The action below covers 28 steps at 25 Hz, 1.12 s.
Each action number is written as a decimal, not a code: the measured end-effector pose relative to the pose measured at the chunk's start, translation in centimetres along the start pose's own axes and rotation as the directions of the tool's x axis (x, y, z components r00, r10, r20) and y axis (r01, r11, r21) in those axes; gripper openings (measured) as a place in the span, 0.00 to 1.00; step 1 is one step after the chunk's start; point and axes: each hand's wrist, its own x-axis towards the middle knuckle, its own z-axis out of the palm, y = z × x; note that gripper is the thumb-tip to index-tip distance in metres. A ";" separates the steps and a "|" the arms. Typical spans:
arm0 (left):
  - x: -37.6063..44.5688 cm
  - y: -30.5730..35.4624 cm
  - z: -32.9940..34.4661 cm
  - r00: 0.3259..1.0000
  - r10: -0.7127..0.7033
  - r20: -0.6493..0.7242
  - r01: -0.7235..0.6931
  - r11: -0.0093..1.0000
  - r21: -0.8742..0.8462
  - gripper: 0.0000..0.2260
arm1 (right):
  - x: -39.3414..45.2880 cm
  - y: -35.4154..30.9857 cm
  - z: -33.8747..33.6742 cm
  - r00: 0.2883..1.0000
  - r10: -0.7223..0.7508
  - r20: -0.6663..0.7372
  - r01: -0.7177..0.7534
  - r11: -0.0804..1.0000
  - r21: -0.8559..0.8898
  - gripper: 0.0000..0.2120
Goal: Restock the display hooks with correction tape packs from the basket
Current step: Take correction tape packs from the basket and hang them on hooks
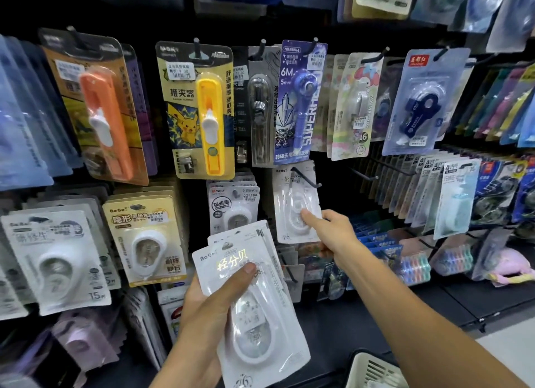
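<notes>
A: What does the right hand (pixel 333 231) hold?

B: Its grip pinches the lower edge of a white clear-blister correction tape pack (pixel 295 205), which hangs on a black wire display hook (pixel 307 179) under the purple superhero card (pixel 298 101).

A: And the left hand (pixel 208 309)?

B: Thumb pressed across a fanned stack of white correction tape packs (pixel 254 306), fingers curled behind, below the hook.

A: The basket?

B: The white slotted plastic basket (pixel 373 370) sits at the bottom edge, under the right forearm.
</notes>
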 end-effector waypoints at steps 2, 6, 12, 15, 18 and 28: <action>0.3 0.3 -0.4 1.000 0.009 -0.021 -0.009 1.000 -0.001 0.35 | -0.4 0.5 0.7 0.998 0.055 -0.015 -0.057 0.989 -0.134 0.17; 0.9 0.3 -0.3 0.996 0.059 -0.063 -0.058 0.998 0.011 0.31 | -6.6 1.3 0.2 0.974 -0.227 0.004 0.225 0.961 -0.163 0.21; 1.0 -0.1 1.3 0.993 0.043 0.107 -0.048 0.998 0.040 0.28 | -14.3 1.6 -1.8 0.918 -0.239 0.315 0.197 0.967 0.160 0.14; 0.8 0.0 1.1 0.977 0.028 0.209 -0.039 0.998 0.047 0.26 | -13.4 1.0 -3.1 0.956 -0.222 0.194 0.142 0.924 0.355 0.13; 0.9 -0.2 1.0 0.989 0.063 0.135 -0.066 0.997 0.024 0.25 | -12.8 1.0 -3.4 0.964 -0.265 -0.010 0.245 0.875 0.419 0.14; 1.1 1.1 1.4 0.976 0.216 0.024 -0.216 0.976 0.024 0.26 | -9.8 0.7 -5.0 0.934 -0.324 -0.150 0.340 0.935 0.100 0.05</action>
